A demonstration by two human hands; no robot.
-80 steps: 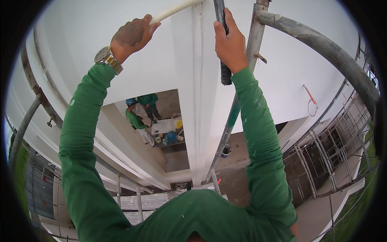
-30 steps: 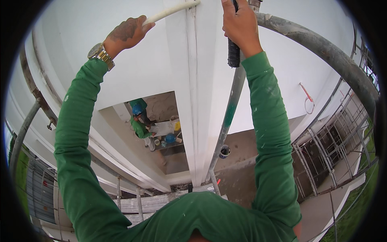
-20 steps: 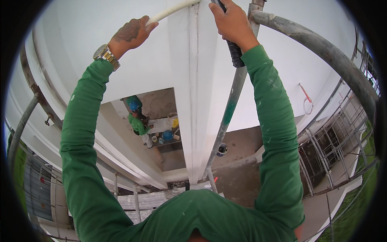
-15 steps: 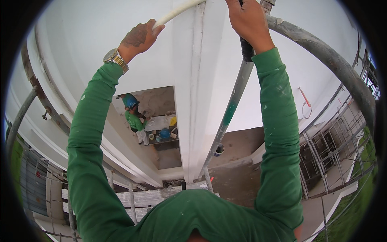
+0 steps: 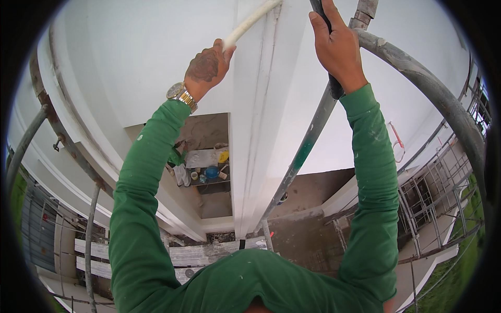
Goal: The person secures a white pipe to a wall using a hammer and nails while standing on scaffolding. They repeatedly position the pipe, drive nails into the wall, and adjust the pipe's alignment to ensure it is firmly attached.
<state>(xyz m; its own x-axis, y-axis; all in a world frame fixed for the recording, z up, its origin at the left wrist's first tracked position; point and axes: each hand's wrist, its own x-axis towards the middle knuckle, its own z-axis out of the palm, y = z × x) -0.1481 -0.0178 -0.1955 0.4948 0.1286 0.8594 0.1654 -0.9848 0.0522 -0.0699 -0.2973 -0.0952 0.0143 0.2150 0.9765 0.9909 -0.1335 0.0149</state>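
My left hand [image 5: 207, 68], with a metal watch [image 5: 181, 95] on its wrist, is closed around the near end of a whitish rod [image 5: 250, 23]. The rod slants up and right past the corner of a white wall column [image 5: 253, 125], and its far end leaves the view. My right hand [image 5: 340, 55] lies against a black sleeve [image 5: 334, 86] at the upper part of a grey metal pole [image 5: 308, 141]. Its thumb and forefinger stretch upward and apart; the other fingers are partly hidden.
A thick curved scaffold pipe [image 5: 428, 78] arches at the right, and thinner scaffold bars [image 5: 68, 138] stand left. Far below, through a wall opening, a person's green sleeve [image 5: 178, 156] shows beside a table [image 5: 201, 157] holding a blue round thing [image 5: 211, 171]. Planks [image 5: 209, 253] lie beneath me.
Both hands have shifted right and slightly down in the picture, the left one with the rod. My right hand's fingers have loosened from the black sleeve. My left arm now hides most of the person below.
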